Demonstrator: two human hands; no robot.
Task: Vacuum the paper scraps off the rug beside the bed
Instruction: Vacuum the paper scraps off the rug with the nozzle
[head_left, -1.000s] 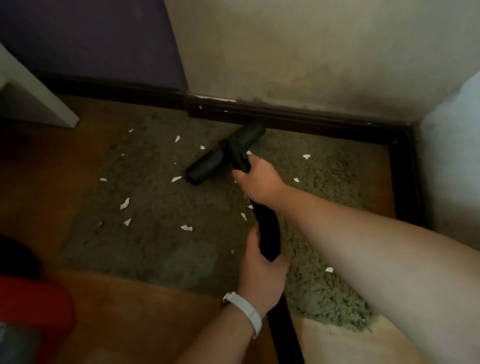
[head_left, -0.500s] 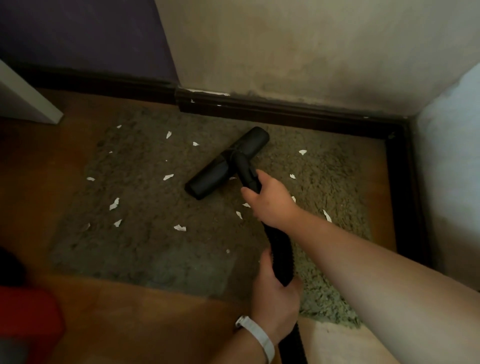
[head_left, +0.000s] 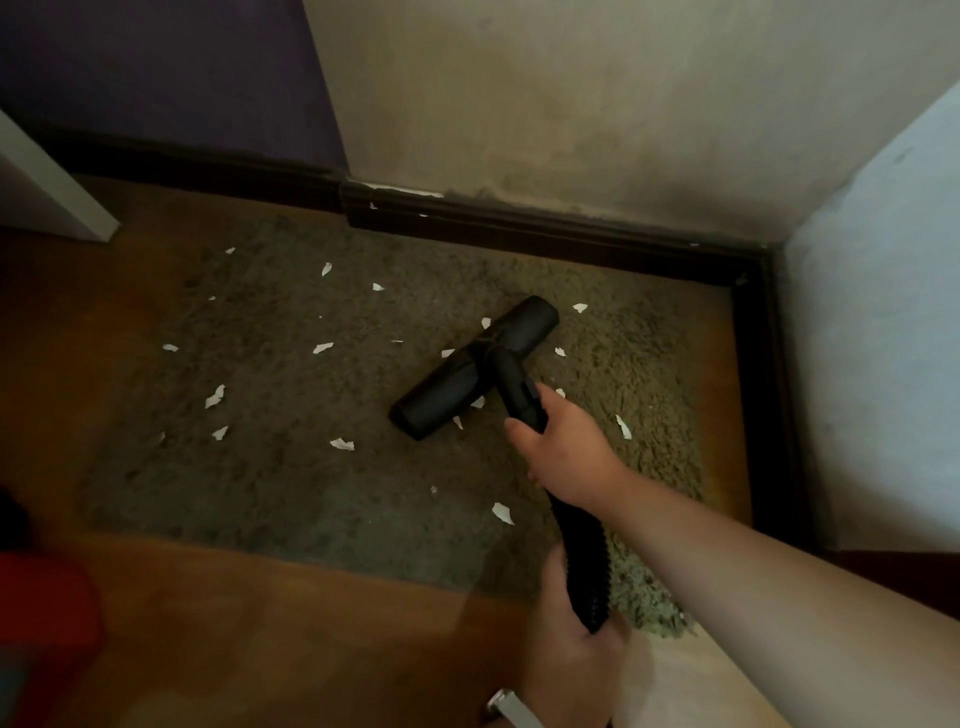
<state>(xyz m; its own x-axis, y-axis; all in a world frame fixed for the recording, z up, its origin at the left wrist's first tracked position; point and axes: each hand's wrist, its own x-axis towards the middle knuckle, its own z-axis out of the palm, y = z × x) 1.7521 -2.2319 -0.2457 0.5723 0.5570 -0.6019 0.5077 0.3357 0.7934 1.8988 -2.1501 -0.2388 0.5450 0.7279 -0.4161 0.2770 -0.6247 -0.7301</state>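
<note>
A shaggy grey-green rug (head_left: 291, 483) lies on the wooden floor against the wall. Several white paper scraps (head_left: 214, 397) are scattered over it, mostly on its left and middle. The black vacuum head (head_left: 470, 371) lies diagonally on the rug, with scraps close around it. My right hand (head_left: 563, 449) grips the black tube just behind the head. My left hand (head_left: 571, 644) holds the ribbed black hose (head_left: 584, 561) lower down, near the rug's front edge; a white wristband shows at its wrist.
A dark skirting board (head_left: 519, 223) runs along the back wall and turns down the right side. A pale blue bed side (head_left: 878, 332) stands at right. A white furniture panel (head_left: 47, 192) is at left, a red object (head_left: 41, 618) at bottom left.
The vacuum head has slid back toward me and to the right across the rug, away from the skirting board. Both hands drew back with the hose. A scrap near my right forearm came into view.
</note>
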